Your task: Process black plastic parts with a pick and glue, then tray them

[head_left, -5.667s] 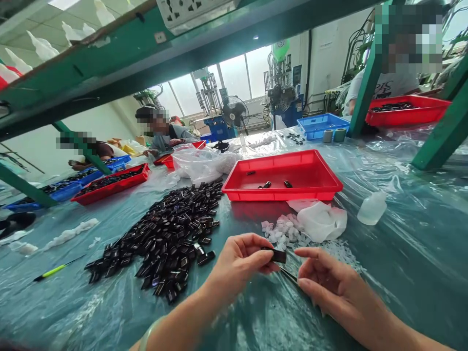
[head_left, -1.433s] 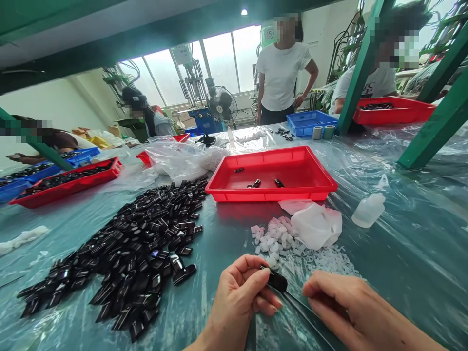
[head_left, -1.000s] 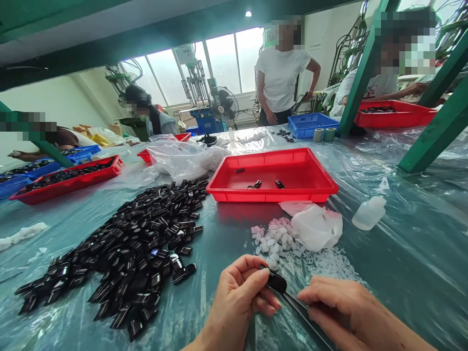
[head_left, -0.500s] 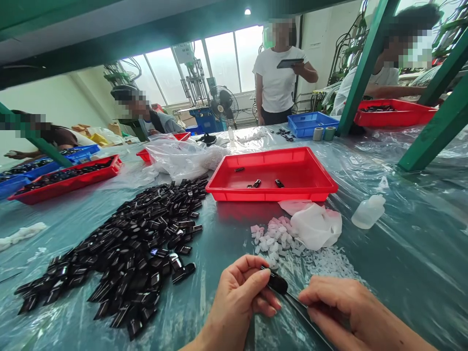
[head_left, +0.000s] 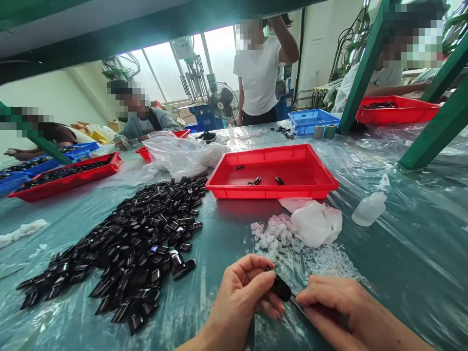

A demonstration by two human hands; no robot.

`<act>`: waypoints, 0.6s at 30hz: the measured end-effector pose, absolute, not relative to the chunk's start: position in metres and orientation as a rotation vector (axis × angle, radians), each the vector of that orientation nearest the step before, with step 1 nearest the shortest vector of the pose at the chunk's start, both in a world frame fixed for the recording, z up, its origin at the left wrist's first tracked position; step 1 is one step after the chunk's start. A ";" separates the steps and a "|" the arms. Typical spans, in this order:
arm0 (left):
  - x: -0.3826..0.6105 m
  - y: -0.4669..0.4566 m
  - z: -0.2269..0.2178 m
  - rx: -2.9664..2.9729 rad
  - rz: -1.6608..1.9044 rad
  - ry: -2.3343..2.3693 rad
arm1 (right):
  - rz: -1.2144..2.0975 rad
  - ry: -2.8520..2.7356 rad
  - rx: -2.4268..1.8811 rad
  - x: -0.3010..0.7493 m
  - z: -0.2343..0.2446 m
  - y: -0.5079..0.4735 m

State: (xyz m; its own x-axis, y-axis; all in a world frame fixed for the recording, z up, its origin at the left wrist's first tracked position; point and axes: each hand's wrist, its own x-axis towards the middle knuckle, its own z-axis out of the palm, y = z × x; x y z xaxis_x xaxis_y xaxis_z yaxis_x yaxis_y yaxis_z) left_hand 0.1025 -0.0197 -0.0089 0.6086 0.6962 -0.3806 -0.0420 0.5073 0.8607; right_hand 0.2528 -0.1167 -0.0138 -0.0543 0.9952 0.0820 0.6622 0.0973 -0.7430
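Observation:
My left hand [head_left: 241, 302] pinches a small glossy black plastic part [head_left: 281, 288] between thumb and fingers, low in the view. From the right, my right hand [head_left: 341, 304] grips a slim metal tool [head_left: 302, 312], whose tip meets the near end of that part; its exact kind is hard to make out. Just beyond my hands lie a heap of small white translucent pieces [head_left: 274, 236] and finer white bits [head_left: 332, 263]. To the left spreads a large pile of similar black parts [head_left: 142, 243].
A red tray [head_left: 272, 191] holding a few black parts stands ahead, a crumpled white bag [head_left: 314, 224] before it. At right are a small translucent bottle [head_left: 369, 208] and green posts [head_left: 429, 129]. Co-workers sit or stand around the plastic-covered table, near further trays.
My hands stay nearly in place, the black part and tool shifting slightly. Across the table, the standing person has moved left and raised an arm; the tablet is no longer visible.

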 end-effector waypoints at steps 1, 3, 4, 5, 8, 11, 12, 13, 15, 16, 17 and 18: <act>0.102 -0.020 -0.009 0.940 0.511 0.805 | 0.710 -1.780 -1.615 0.253 -0.015 -0.117; 0.102 -0.020 -0.009 0.942 0.504 0.801 | 0.712 -1.787 -1.594 0.254 -0.016 -0.118; 0.102 -0.020 -0.009 0.946 0.501 0.800 | 0.717 -1.793 -1.588 0.254 -0.016 -0.119; 0.101 -0.020 -0.010 0.949 0.498 0.798 | 0.718 -1.794 -1.588 0.254 -0.016 -0.119; 0.102 -0.020 -0.011 0.956 0.496 0.804 | 0.697 -1.790 -1.594 0.254 -0.016 -0.120; 0.103 -0.020 -0.010 0.967 0.492 0.816 | 0.675 -1.776 -1.590 0.254 -0.017 -0.121; 0.103 -0.020 -0.009 0.968 0.490 0.817 | 0.673 -1.769 -1.587 0.254 -0.017 -0.121; 0.103 -0.020 -0.009 0.969 0.485 0.816 | 0.669 -1.764 -1.584 0.254 -0.017 -0.121; 0.104 -0.021 -0.008 0.964 0.481 0.817 | 0.655 -1.767 -1.566 0.254 -0.018 -0.121; 0.104 -0.021 -0.008 0.964 0.479 0.819 | 0.643 -1.771 -1.554 0.253 -0.019 -0.121; 0.104 -0.021 -0.008 0.963 0.477 0.822 | 0.632 -1.776 -1.542 0.253 -0.019 -0.120; 0.104 -0.021 -0.008 0.963 0.476 0.825 | 0.626 -1.779 -1.537 0.253 -0.019 -0.120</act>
State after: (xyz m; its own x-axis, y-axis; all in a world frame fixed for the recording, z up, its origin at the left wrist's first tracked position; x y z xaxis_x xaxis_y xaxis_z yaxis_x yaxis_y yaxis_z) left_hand 0.1039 -0.0212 -0.0075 0.6115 0.6836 -0.3985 -0.0036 0.5061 0.8625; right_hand 0.2531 -0.1203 -0.0192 -0.0571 0.9802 0.1896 0.6455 0.1811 -0.7420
